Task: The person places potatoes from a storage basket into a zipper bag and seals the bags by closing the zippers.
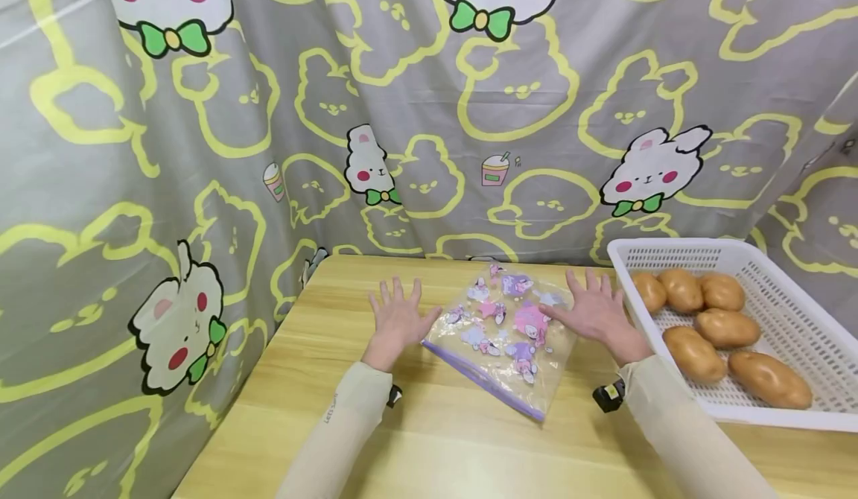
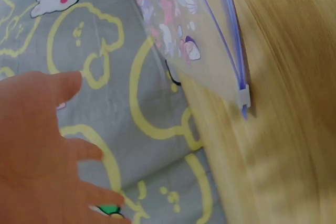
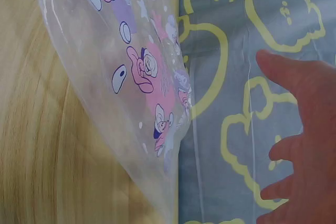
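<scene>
Both hands spread, gripping nothing: zip bag (image 1: 503, 331) lies flat between left hand (image 1: 397, 320) and right hand (image 1: 593, 309), whose thumb edge touches it.

Grey bunny-print curtain (image 1: 415, 97) behind pale wooden table (image 1: 429, 424)

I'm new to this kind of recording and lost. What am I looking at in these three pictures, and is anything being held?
No machine here: a person wears three cameras. The big picture looks down from the head; the other two come from the wrists. The left hand and right hand are spread open, holding nothing, either side of a printed zip bag lying on a wooden table. The right thumb seems to touch the bag. At the right, a white basket holds potatoes. A cartoon curtain hangs behind.
</scene>
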A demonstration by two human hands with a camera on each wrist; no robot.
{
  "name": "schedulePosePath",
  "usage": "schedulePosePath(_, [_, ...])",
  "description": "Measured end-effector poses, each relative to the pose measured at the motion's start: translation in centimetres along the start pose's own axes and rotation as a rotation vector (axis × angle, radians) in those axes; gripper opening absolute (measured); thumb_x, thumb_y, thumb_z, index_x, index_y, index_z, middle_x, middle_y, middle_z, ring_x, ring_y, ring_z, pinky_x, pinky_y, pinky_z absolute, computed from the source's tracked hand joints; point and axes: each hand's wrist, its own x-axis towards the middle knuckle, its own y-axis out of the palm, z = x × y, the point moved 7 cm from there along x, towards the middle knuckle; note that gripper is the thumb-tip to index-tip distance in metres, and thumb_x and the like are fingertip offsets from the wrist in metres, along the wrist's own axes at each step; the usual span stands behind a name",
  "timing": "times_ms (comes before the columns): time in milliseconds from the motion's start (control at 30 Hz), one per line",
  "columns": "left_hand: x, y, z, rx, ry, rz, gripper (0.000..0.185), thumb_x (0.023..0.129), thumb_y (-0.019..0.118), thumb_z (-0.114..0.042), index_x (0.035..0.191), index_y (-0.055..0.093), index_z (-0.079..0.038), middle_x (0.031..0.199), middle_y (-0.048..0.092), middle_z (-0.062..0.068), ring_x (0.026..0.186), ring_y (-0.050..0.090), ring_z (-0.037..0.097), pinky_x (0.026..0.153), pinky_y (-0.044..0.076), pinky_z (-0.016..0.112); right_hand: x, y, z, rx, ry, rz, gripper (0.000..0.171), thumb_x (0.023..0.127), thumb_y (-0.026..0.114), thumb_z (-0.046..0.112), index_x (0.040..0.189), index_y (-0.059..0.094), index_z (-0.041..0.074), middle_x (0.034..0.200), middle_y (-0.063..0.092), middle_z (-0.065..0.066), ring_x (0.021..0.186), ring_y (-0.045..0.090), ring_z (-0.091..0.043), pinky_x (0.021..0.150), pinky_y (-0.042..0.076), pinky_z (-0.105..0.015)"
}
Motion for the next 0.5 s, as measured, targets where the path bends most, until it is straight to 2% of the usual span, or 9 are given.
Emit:
schedulePosePath(67, [0.2,0.2,-0.1,-0.063,0.034,0.003,0.075,0.093,0.036,-0.061,0.152,0.018,-0.019,0.151,0.014,0.028,0.137,0.011,0.048,0.109,0.008,0.062,0.3,0.2,-0.1,0.019,-0.009,-0.004,0.096,0.086,0.05,0.063,0.147,0.018,-0.003,0.145,0.009,-0.04,0.129,0.005,-0.062,0.1,0.006,-0.074])
schedulePosePath(133, [0.5,0.4,-0.1,-0.136,0.078,0.006,0.074,0.094,0.041,-0.056,0.152,0.018,-0.017,0.149,0.021,0.028,0.134,0.022,0.047,0.109,0.019,0.058,0.7,0.6,-0.4,0.059,-0.011,-0.002,0.094,0.087,0.052,0.059,0.147,0.018,-0.005,0.143,0.014,-0.041,0.128,0.012,-0.062,0.101,0.013,-0.072])
schedulePosePath(233, [1.1,0.8,-0.2,-0.247,0.135,0.02,0.072,0.095,0.049,-0.046,0.151,0.019,-0.012,0.141,0.035,0.028,0.126,0.037,0.044,0.102,0.034,0.054,1.7,1.3,-0.9,0.119,-0.009,-0.001,0.088,0.089,0.056,0.05,0.145,0.02,-0.008,0.139,0.023,-0.043,0.124,0.024,-0.06,0.1,0.024,-0.067])
schedulePosePath(367, [1.9,1.6,-0.1,-0.336,0.17,0.06,0.069,0.095,0.053,-0.036,0.15,0.021,-0.009,0.138,0.041,0.027,0.125,0.04,0.042,0.102,0.036,0.053,2.8,2.2,-1.8,0.176,0.005,0.009,0.081,0.089,0.059,0.038,0.144,0.023,-0.009,0.135,0.027,-0.044,0.119,0.031,-0.06,0.099,0.029,-0.065])
schedulePosePath(500, [2.7,2.7,0.0,-0.397,0.189,0.107,0.066,0.095,0.055,-0.028,0.149,0.023,-0.005,0.137,0.043,0.026,0.123,0.044,0.04,0.102,0.037,0.052,3.6,2.8,-2.7,0.228,0.025,0.011,0.077,0.088,0.061,0.032,0.143,0.026,-0.008,0.136,0.026,-0.043,0.121,0.03,-0.058,0.099,0.027,-0.066])
